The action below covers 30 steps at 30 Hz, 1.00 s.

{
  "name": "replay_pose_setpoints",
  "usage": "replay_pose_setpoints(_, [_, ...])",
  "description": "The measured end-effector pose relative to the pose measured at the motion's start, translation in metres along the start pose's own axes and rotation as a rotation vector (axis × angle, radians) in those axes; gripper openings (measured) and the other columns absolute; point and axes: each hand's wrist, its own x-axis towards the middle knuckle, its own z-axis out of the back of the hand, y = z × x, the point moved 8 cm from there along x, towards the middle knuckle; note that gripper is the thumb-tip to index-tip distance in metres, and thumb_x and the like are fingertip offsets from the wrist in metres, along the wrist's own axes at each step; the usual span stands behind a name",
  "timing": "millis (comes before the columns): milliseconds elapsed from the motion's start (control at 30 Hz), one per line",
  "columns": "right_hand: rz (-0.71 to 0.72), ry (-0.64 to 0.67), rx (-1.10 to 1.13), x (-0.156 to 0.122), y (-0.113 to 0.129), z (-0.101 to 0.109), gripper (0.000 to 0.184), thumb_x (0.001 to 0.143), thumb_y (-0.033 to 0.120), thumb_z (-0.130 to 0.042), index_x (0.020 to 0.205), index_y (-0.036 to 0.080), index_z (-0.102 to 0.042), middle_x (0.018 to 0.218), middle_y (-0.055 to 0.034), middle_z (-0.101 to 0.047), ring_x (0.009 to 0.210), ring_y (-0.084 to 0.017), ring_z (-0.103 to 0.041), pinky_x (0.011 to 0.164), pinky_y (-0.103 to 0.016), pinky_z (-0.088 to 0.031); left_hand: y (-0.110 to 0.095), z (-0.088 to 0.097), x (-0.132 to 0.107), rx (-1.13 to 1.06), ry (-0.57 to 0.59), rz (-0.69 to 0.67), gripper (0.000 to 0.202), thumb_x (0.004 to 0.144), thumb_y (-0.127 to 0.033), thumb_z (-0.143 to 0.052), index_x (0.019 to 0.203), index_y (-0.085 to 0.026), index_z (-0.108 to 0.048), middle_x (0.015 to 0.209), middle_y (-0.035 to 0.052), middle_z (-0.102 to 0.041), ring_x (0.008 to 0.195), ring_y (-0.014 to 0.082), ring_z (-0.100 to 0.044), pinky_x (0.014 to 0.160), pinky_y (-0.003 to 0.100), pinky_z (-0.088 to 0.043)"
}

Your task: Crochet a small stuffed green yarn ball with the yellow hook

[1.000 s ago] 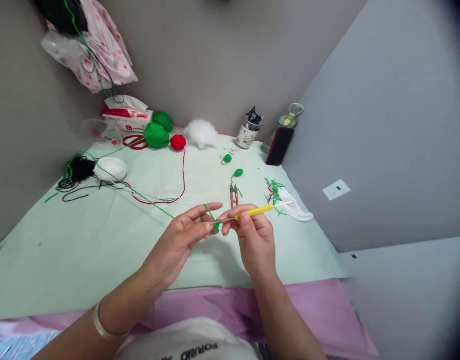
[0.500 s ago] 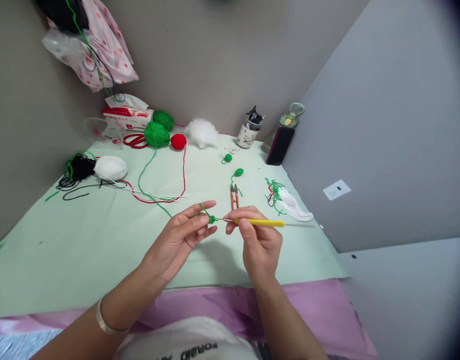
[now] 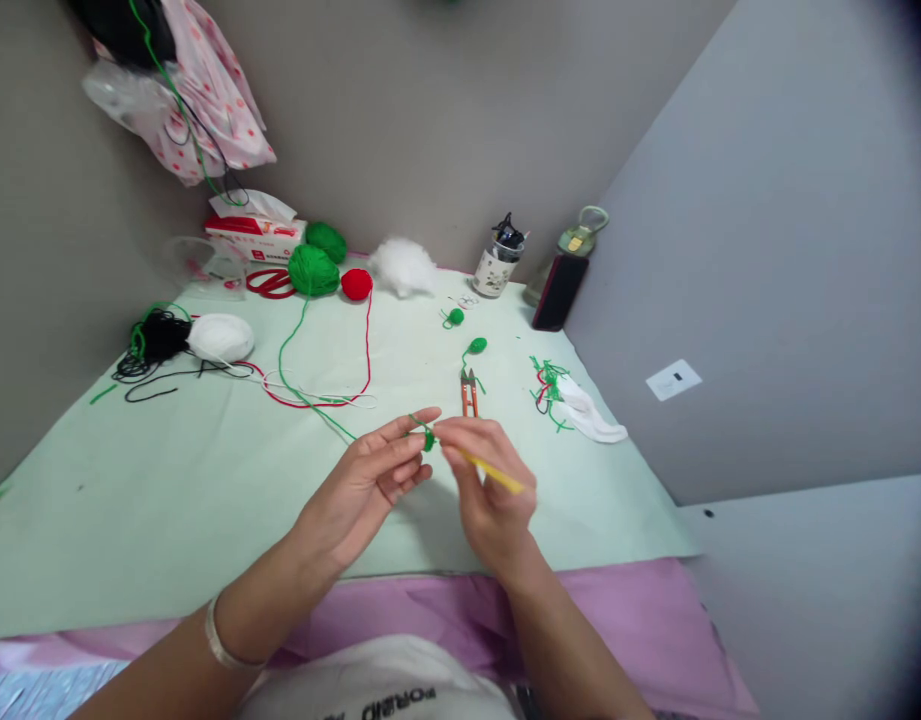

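Note:
Between the thumb and fingers of my left hand (image 3: 377, 465) is a small green crochet piece (image 3: 429, 440), pinched at its edge. Green yarn passes over my raised left index finger and trails back to a green yarn ball (image 3: 314, 270). My right hand (image 3: 494, 480) grips a yellow-handled crochet hook (image 3: 491, 471) like a pen, its handle slanting down to the right. The hook's tip is at the green piece, mostly hidden by my fingers. Just beyond my right hand lie orange thread snips (image 3: 469, 392), blades pointing away from me.
Two small green crocheted balls (image 3: 478, 345) lie past the snips. At the back are a red yarn ball (image 3: 356, 284), white stuffing (image 3: 403, 267) and a pen cup (image 3: 497, 262). A phone (image 3: 561, 291) leans at right, near yarn scraps (image 3: 554, 385). White yarn (image 3: 221, 338) sits left.
My right hand has moved left, closer to my left hand. The hook has swung from nearly level to a downward slant. My left hand has shifted slightly right.

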Motion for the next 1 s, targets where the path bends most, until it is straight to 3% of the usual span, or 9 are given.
replay_pose_setpoints(133, [-0.356,-0.084,0.418,0.001,-0.029,0.004,0.021,0.101,0.022,-0.056,0.098,0.026,-0.076,0.09,-0.0027,-0.072,0.069,-0.013,-0.064,0.065,-0.029,-0.054,-0.006,0.001,-0.002,0.026,-0.007,-0.041,0.03,0.079,-0.02,-0.081,0.109,-0.016,-0.079,0.062,-0.008,-0.045,0.05,0.0021,-0.03,0.07,0.02,-0.05])
replay_pose_setpoints(300, [-0.34,0.024,0.418,0.004,-0.024,-0.008,0.016,0.097,0.025,-0.064,0.098,0.025,-0.079,0.096,-0.0045,-0.075,0.083,-0.015,-0.067,0.072,-0.029,-0.053,-0.011,-0.009,-0.008,0.198,0.025,-0.116,0.034,0.081,-0.022,-0.079,0.114,-0.022,-0.077,0.071,-0.0052,-0.055,0.057,0.0045,-0.041,0.078,0.023,-0.051])
replay_pose_setpoints(467, [-0.428,0.02,0.572,0.0,-0.03,-0.007,0.022,0.103,0.028,-0.052,0.098,0.025,-0.073,0.09,-0.0025,-0.075,0.068,-0.013,-0.066,0.066,-0.029,-0.055,-0.012,-0.008,-0.008,0.214,0.032,-0.074,0.031,0.081,-0.025,-0.078,0.112,-0.023,-0.078,0.093,-0.0014,-0.065,0.057,0.0031,-0.04,0.08,0.027,-0.052])
replay_pose_setpoints(567, [-0.278,0.043,0.345,0.002,-0.018,-0.001,0.023,0.104,0.021,-0.047,0.105,0.024,-0.07,0.095,-0.0039,-0.075,0.073,-0.014,-0.069,0.07,-0.03,-0.058,-0.017,-0.004,-0.009,0.264,-0.027,-0.128,0.031,0.08,-0.024,-0.078,0.111,-0.023,-0.079,0.089,-0.0009,-0.064,0.065,0.0066,-0.049,0.076,0.023,-0.049])
replay_pose_setpoints(667, [0.086,0.131,-0.072,0.001,0.011,-0.006,0.027,0.1,0.013,-0.052,0.117,0.025,-0.069,0.104,-0.0073,-0.075,0.09,-0.018,-0.071,0.078,-0.032,-0.059,-0.018,0.001,-0.01,0.287,-0.103,-0.193,0.036,0.081,-0.024,-0.079,0.117,-0.024,-0.076,0.078,-0.002,-0.06,0.071,0.0088,-0.052,0.069,0.018,-0.044])
replay_pose_setpoints(767, [0.266,0.144,-0.263,-0.004,0.024,-0.012,0.032,0.096,0.01,-0.055,0.119,0.026,-0.07,0.11,-0.0091,-0.074,0.097,-0.019,-0.071,0.079,-0.031,-0.06,-0.008,0.002,-0.007,0.165,-0.069,-0.111,0.04,0.082,-0.026,-0.079,0.122,-0.021,-0.073,0.074,-0.0026,-0.06,0.065,0.0072,-0.049,0.066,0.018,-0.044])
replay_pose_setpoints(833, [0.165,0.056,-0.156,-0.001,0.018,-0.004,0.03,0.097,0.009,-0.055,0.115,0.026,-0.072,0.107,-0.0081,-0.073,0.094,-0.018,-0.07,0.079,-0.031,-0.059,-0.002,0.001,-0.005,0.07,-0.038,-0.038,0.04,0.083,-0.024,-0.079,0.122,-0.018,-0.072,0.071,-0.0036,-0.058,0.06,0.0052,-0.046,0.071,0.019,-0.048])
replay_pose_setpoints(933, [-0.14,-0.088,0.213,0.001,-0.005,0.007,0.024,0.1,0.015,-0.052,0.105,0.025,-0.073,0.094,-0.0045,-0.071,0.075,-0.015,-0.067,0.069,-0.031,-0.057,-0.005,0.002,-0.004,0.034,-0.042,-0.039,0.039,0.082,-0.02,-0.079,0.12,-0.016,-0.073,0.064,-0.0066,-0.053,0.055,0.0038,-0.043,0.081,0.024,-0.052])
replay_pose_setpoints(1000, [-0.283,-0.078,0.413,0.002,-0.016,0.002,0.022,0.101,0.02,-0.053,0.099,0.024,-0.075,0.09,-0.0033,-0.07,0.067,-0.013,-0.065,0.063,-0.029,-0.055,-0.008,0.0,-0.006,0.078,-0.035,-0.072,0.037,0.082,-0.022,-0.079,0.118,-0.017,-0.074,0.06,-0.0069,-0.051,0.059,0.0063,-0.049,0.084,0.026,-0.052])
